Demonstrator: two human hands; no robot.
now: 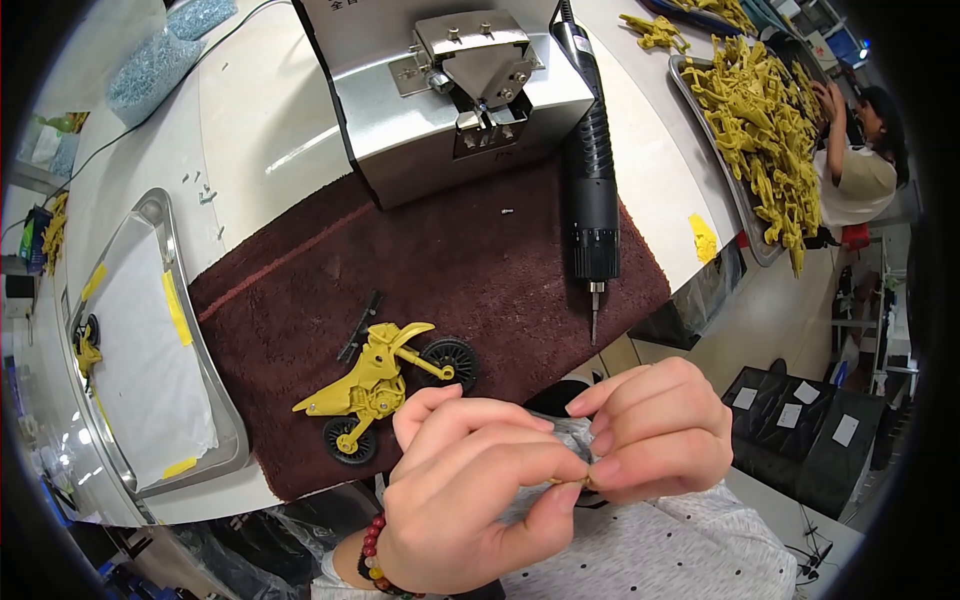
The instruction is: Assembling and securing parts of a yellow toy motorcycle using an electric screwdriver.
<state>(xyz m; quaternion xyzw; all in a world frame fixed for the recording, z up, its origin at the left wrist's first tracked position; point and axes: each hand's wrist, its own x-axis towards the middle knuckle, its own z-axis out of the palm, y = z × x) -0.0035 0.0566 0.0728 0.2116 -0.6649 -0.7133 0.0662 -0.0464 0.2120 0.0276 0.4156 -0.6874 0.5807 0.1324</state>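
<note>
My left hand [485,490] and my right hand [662,430] meet in front of my body with their fingertips pinched together. Between them is a tiny yellowish piece, mostly covered by the fingers, too small to name. Just beyond my left hand, a yellow toy motorcycle [378,375] with black wheels lies on its side on a dark red cloth [290,290]. A thin black bar-shaped part [360,326] rests beside it. Farther off, a black electric screwdriver [597,220] lies with its bit pointing toward me, and a small screw [507,211] sits on the cloth.
A silver screw-feeding machine [450,120] stands at the back. On the left is a metal tray [240,440] lined with white paper; loose screws [207,194] lie beyond it. Yellow toy parts [755,140] fill another tray at the far right, near a person [862,180].
</note>
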